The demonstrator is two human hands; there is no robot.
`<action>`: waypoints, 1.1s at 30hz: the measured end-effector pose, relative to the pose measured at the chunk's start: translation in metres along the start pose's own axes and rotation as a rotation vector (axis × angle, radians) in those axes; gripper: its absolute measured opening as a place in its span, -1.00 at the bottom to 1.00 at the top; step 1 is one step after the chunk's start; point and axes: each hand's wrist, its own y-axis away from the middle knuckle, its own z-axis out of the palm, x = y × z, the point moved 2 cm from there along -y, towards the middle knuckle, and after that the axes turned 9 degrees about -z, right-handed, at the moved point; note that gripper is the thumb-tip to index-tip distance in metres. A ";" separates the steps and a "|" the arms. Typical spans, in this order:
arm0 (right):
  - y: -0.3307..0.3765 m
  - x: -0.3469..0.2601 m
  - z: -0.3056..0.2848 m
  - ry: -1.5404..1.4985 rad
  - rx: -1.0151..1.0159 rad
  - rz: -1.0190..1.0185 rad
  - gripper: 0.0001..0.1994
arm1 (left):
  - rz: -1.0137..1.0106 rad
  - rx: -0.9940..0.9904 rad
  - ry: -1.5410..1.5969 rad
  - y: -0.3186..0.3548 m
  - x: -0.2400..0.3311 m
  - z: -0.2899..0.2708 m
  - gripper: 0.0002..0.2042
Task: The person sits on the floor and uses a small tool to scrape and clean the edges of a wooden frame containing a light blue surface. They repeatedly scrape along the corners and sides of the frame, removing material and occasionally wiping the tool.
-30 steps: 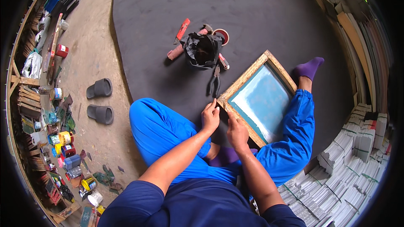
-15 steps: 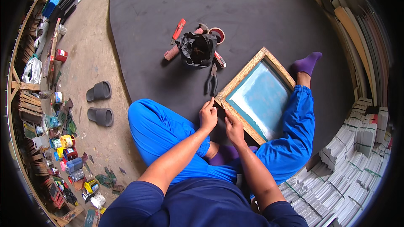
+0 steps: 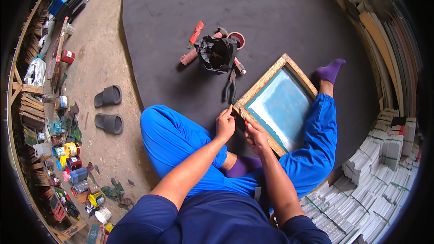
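A wooden screen-printing frame with teal mesh and a pale hazy patch leans on my right leg, one corner pointing toward my hands. My left hand is closed, with thumb and forefinger pinched at that corner. Just off the frame's near side, my right hand is closed around a small red tool. Only the red end of it shows past the fingers, so its kind is unclear. Beyond the frame's corner lie dark-handled pliers.
A black bag-lined container stands amid a red cutter, a tape roll and a pinkish roll on the dark mat. Grey slippers and paint cans are at left; bundled white stacks at right.
My right hand has drawn back a little from the frame's edge and turned, so the red end now shows. The left hand stays at the corner. The whole view has shifted slightly.
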 end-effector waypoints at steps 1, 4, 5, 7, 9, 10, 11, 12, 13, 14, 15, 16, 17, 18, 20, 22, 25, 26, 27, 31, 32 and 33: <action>0.002 -0.003 0.000 -0.124 -0.005 0.060 -0.55 | 0.001 0.005 0.029 0.001 0.003 0.001 -0.48; 0.004 0.000 -0.003 -0.110 -0.042 0.064 -0.60 | 0.025 0.011 0.060 0.001 0.003 0.003 -0.48; -0.004 0.004 -0.008 0.178 -0.030 -0.201 -0.60 | 0.037 0.011 0.062 0.001 0.001 0.004 -0.48; -0.017 0.019 -0.013 0.619 -0.007 -0.606 -0.60 | 0.019 0.004 0.057 -0.001 -0.002 0.005 -0.48; -0.018 0.028 -0.007 0.799 0.045 -0.769 -0.61 | 0.003 0.005 0.044 -0.001 -0.003 0.004 -0.48; -0.017 0.031 0.001 0.821 0.072 -0.791 -0.61 | -0.004 0.004 0.033 0.000 -0.002 0.003 -0.48; -0.016 0.032 0.008 0.736 0.107 -0.801 -0.62 | -0.011 0.003 0.022 0.000 0.000 0.003 -0.49; -0.018 0.038 0.011 0.686 0.141 -0.796 -0.62 | -0.007 0.004 0.021 0.000 0.000 0.003 -0.49; -0.021 0.043 0.014 0.637 0.174 -0.790 -0.62 | -0.003 0.005 0.021 0.000 -0.001 0.003 -0.49; -0.022 0.047 0.013 0.574 0.185 -0.739 -0.63 | 0.000 0.006 0.021 -0.001 -0.001 0.004 -0.49; -0.024 0.052 0.013 0.510 0.198 -0.690 -0.63 | 0.013 0.010 0.005 -0.001 -0.002 0.004 -0.48; -0.025 0.054 0.015 0.446 0.214 -0.642 -0.64 | 0.026 0.013 -0.010 -0.002 -0.003 0.005 -0.48; -0.029 0.058 0.012 0.464 0.217 -0.652 -0.63 | 0.039 0.015 -0.025 -0.002 -0.004 0.006 -0.48; -0.029 0.057 0.012 0.431 0.214 -0.569 -0.62 | 0.020 0.005 -0.013 -0.003 -0.005 0.006 -0.48; -0.015 0.039 0.024 0.319 0.193 -0.308 -0.61 | -0.026 -0.004 0.012 -0.002 -0.006 0.003 -0.47; 0.001 0.004 0.041 0.159 0.166 -0.075 -0.59 | 0.001 0.017 0.014 -0.003 -0.009 0.003 -0.47; 0.001 -0.029 0.041 -0.056 0.157 0.087 -0.57 | -0.017 -0.006 0.023 -0.003 -0.004 0.003 -0.46; 0.002 -0.031 0.038 0.084 0.145 0.037 -0.58 | -0.033 -0.021 0.027 -0.002 -0.002 0.003 -0.46; 0.003 -0.033 0.037 0.226 0.127 -0.015 -0.58 | -0.014 0.000 0.039 -0.002 -0.002 0.003 -0.45; -0.001 0.010 0.008 0.757 0.088 -0.493 -0.58 | -0.012 0.008 0.071 -0.003 0.001 0.007 -0.48; 0.004 0.017 0.015 0.761 0.124 -0.501 -0.58 | -0.012 0.023 0.078 -0.003 0.000 0.005 -0.49; 0.010 0.022 0.021 0.767 0.164 -0.511 -0.58 | -0.012 0.033 0.087 -0.003 0.001 0.005 -0.50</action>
